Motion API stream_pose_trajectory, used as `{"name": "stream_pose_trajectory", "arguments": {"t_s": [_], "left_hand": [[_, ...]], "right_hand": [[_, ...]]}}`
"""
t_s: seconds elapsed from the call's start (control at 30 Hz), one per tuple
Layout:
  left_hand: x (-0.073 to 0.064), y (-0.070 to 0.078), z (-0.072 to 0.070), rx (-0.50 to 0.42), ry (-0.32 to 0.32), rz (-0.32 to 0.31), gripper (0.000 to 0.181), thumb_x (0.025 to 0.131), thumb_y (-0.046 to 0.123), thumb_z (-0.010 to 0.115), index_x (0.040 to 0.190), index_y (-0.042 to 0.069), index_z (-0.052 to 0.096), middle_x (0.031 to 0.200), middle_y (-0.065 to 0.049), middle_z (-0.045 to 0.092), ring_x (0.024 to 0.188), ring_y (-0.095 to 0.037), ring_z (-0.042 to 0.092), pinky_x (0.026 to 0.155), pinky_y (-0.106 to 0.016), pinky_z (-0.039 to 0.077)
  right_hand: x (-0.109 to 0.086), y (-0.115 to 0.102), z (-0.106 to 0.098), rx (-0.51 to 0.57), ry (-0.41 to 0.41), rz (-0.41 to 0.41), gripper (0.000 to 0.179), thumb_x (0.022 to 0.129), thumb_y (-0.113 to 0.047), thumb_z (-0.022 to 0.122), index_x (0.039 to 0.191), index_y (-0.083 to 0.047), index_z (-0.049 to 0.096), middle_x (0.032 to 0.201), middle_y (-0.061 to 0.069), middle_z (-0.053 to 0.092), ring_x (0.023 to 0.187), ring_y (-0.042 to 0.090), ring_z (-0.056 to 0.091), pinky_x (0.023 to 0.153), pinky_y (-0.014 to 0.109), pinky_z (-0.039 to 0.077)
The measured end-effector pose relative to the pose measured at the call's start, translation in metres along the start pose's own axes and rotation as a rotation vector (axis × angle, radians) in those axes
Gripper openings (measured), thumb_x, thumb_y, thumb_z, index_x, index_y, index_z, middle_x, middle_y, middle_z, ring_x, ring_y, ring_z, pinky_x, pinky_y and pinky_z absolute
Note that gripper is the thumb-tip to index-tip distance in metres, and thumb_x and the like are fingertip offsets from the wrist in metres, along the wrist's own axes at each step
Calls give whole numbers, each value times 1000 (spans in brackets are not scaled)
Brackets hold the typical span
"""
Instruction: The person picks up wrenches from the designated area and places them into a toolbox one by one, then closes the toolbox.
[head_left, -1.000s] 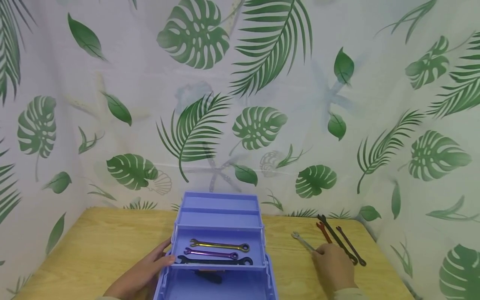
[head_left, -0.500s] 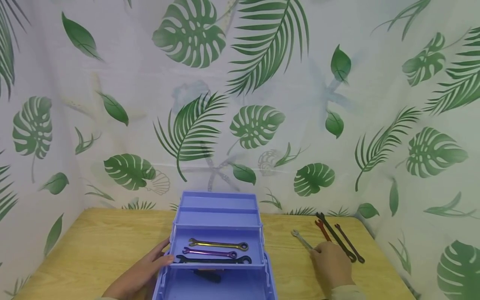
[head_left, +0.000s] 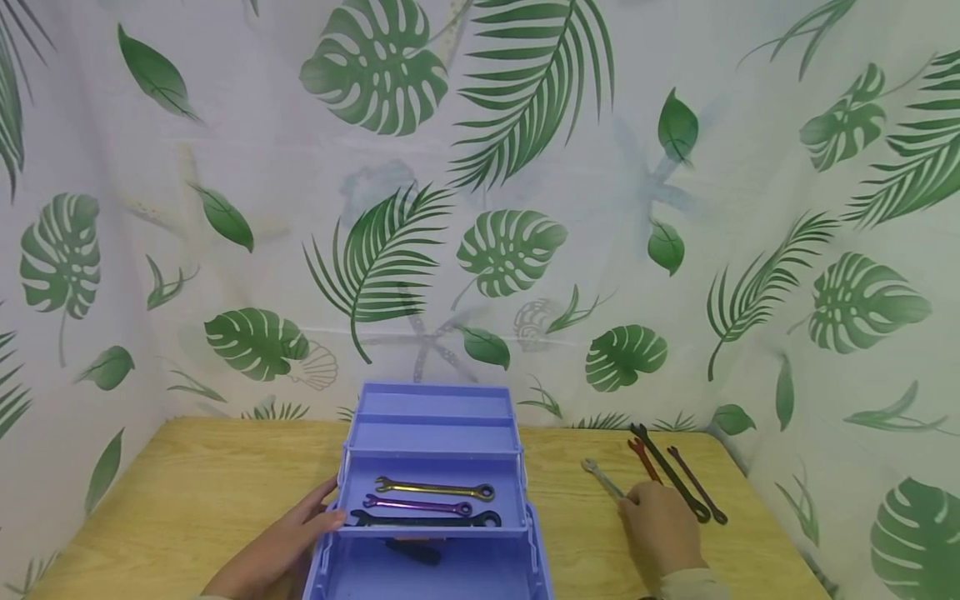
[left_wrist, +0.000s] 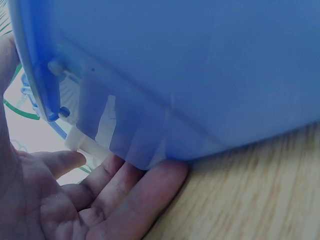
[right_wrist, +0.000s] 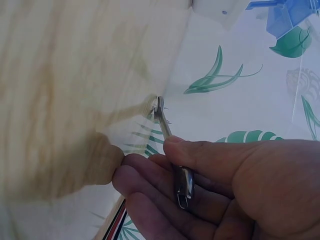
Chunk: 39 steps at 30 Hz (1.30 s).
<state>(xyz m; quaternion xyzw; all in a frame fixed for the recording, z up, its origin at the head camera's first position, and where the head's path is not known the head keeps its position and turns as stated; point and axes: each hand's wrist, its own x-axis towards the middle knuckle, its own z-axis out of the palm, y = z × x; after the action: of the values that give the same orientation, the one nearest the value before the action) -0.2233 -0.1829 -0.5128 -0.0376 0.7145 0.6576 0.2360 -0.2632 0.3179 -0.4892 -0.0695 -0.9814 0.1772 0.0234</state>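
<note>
A blue-lilac toolbox (head_left: 435,437) stands with its tiers unfolded. On its middle tray lie a gold wrench (head_left: 435,488), a purple wrench (head_left: 417,505) and a black wrench (head_left: 427,520). My left hand (head_left: 281,537) rests against the box's left side, thumb on the tray edge and fingers touching the wall, as the left wrist view shows. To the right, my right hand (head_left: 663,529) pinches a silver wrench (head_left: 600,477) between thumb and fingers; its open end points toward the back. The right wrist view shows the wrench's other end (right_wrist: 183,187) across the fingers.
Right of the right hand lie a red wrench (head_left: 645,460), a long black wrench (head_left: 671,473) and a thin dark-reddish wrench (head_left: 697,485). A dark-handled tool (head_left: 414,551) sits partly hidden in the box's lower compartment. A leaf-print cloth (head_left: 480,167) hangs behind the wooden table (head_left: 217,475).
The whole head view has shifted slightly to the left. Both hands, the silver wrench and the toolbox keep nearly the same places relative to one another.
</note>
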Motion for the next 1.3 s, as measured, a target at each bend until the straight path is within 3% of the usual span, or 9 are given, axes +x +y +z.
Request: {"name": "stream_pose_trajectory", "arguments": {"t_s": [0.33,0.67,0.9,1.07,1.3], "left_hand": [[1,-1,-1,1,-2,4,89,101,56,57,167,16,12,159,-35,31,129,-53,49,92,-72,50],[-1,0,-1,-53,-53,14,89,102,54,56,167,18,8,161,-36,25,131,-54,46,90,-71,52],[0,-1,0,46,21,25,89,100,57,57,167,16,15,159,-34,33,128,-50,51,95,-73,48],[1,-1,1,70,47,17,90,99,59,58,166,16,17,158,-33,35,128,-51,51,96,-75,46],[1,-1,2,109,78,13,90,98,61,58,166,15,20,158,-32,36,129,-50,51,97,-75,45]], "right_hand": [[-2,-2,0,7,8,9,16,95,-17,73,87,-5,78,76,3,71,65,19,58,55,40,49],[-1,-7,3,55,-9,0,17,97,-20,70,90,-7,78,80,1,72,70,18,61,62,42,52],[-2,-14,1,43,22,-128,14,98,-16,70,94,-6,79,84,2,74,71,16,64,66,44,55],[-3,-18,0,68,53,-202,16,99,-16,69,98,-4,79,74,-3,70,59,12,52,56,33,46],[-5,-25,-1,59,154,-301,15,100,-16,69,101,-4,78,60,-7,54,52,12,41,51,29,36]]}}
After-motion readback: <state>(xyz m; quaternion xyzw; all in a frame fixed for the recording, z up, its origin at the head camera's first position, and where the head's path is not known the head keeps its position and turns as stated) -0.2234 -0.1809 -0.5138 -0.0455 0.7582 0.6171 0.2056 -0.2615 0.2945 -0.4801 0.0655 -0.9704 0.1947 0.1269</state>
